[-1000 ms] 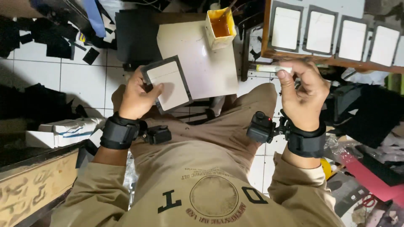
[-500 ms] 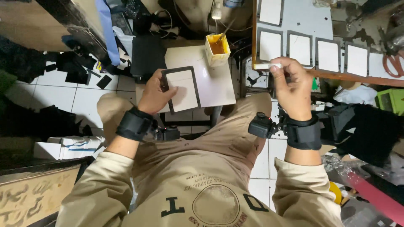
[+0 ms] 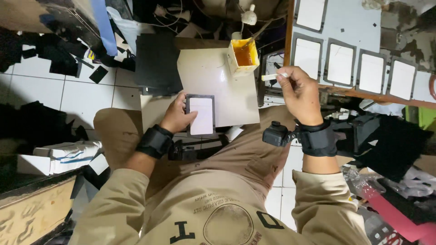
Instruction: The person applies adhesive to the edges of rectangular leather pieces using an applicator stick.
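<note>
Since 0.5 s ago both hands have shifted: left hand [image 3: 178,117] w/ its card has dropped lower over the board, right hand [image 3: 299,93] has swung out to the right, away from the card. Nearest: tan shirt w/ round print at bottom, black wrist straps [image 3: 156,141] on both forearms, small black camera [image 3: 274,134] on the right one. Left hand's fingers are curled round the left edge of a small card [image 3: 200,115], white face w/ dark grey border, thumb on top; card is held flat just above the near edge of a pale board [image 3: 213,86] resting over the lap. Right hand is closed in a pinch on a thin white stick [image 3: 274,76] that pokes out left, tip well apart from the card and near the cup. Further up, on the board's far right corner, a yellow cup [image 3: 243,55] holds orange-brown liquid. Black sheet [image 3: 156,63] lies at the board's far left. Beyond the right hand, a grey tray [image 3: 363,27] w/ wood rim carries a row of similar white, dark-bordered cards [image 3: 340,63]. White tile floor [image 3: 41,90] to the left, littered w/ black scraps.
</note>
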